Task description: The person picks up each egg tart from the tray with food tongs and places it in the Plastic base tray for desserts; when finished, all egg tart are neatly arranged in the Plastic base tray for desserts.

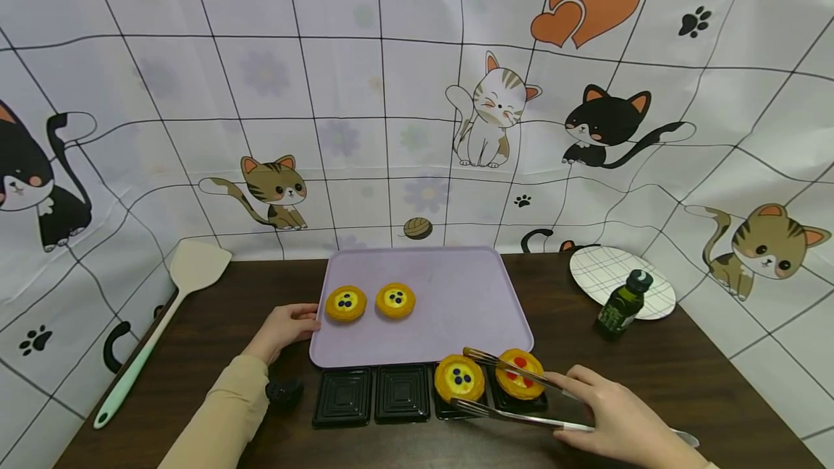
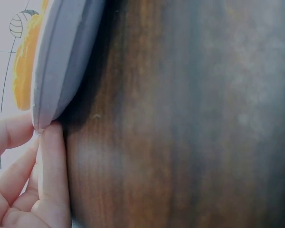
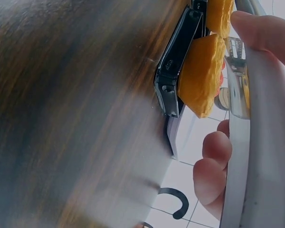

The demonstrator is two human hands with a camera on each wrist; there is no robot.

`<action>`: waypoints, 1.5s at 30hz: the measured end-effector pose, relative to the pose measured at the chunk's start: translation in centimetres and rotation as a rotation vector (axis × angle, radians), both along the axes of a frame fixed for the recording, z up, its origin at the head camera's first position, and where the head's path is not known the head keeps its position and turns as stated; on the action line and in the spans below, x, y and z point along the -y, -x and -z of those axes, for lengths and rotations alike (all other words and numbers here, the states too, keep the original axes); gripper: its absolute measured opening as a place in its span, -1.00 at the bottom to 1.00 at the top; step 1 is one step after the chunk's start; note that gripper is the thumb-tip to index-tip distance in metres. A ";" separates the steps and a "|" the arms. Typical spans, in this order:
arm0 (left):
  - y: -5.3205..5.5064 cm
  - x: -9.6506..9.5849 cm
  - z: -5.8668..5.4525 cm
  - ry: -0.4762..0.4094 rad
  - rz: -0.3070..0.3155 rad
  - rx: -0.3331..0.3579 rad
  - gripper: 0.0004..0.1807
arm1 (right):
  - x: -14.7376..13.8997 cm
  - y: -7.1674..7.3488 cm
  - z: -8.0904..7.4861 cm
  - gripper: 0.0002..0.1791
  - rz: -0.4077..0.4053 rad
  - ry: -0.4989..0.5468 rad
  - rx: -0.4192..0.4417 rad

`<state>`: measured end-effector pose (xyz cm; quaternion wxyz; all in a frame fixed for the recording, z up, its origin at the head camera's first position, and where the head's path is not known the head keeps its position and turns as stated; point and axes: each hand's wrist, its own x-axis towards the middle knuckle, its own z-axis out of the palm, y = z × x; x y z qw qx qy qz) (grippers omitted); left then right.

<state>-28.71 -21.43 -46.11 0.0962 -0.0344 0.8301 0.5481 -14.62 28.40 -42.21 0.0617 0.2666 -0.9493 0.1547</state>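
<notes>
"Lilac tray [image 1: 449, 295], rectangular, low-rimmed: how is it entered?"

"Laid flat on a dark brown wood-grain table [image 1: 274, 282]. Its left rim is pinched between thumb and fingers by the left hand [image 1: 287, 328]."

"Contents?"

"Two round golden tarts [image 1: 345, 303] with yellow centres and dark blue dots, set side by side, slightly apart, on its left half."

"Before the tray?"

"Four square black plastic holders [image 1: 342, 396], arranged in a row along its near edge. By the third from the left, a blue-dotted golden tart [image 1: 460, 379] is carried; by the rightmost, a red-dotted golden tart [image 1: 519, 374]."

"Silver metal tongs [image 1: 521, 417]: condition?"

"Gripped in the right hand [image 1: 615, 418], arms spread wide. The blue-dotted tart is flanked by the tips; the red-dotted tart is crossed by the upper arm. Whether either is touched cannot be told."

"Remaining stock?"

"At the right, a dark green bottle [image 1: 624, 304] with a black cap, stood near a round white plate [image 1: 589, 273] patterned with a dark grid. At the far left, a spatula [image 1: 198, 266] with cream blade and pale green handle. Behind everything, a white tile-patterned sheet [image 1: 417, 78] is printed with cartoon cats."
</notes>
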 end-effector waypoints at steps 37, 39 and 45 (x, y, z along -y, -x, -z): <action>0.3 0.3 -0.3 -0.008 -0.010 0.024 -0.45 | 0.6 1.4 -0.3 -0.32 -0.044 0.150 -0.001; 0.3 0.3 -0.3 -0.008 -0.010 0.018 -0.44 | 0.8 1.7 -0.4 -0.32 -0.040 0.147 -0.011; 0.3 0.2 0.0 -0.026 -0.003 0.026 -0.45 | 1.4 3.0 -0.6 -0.33 -0.059 0.140 -0.032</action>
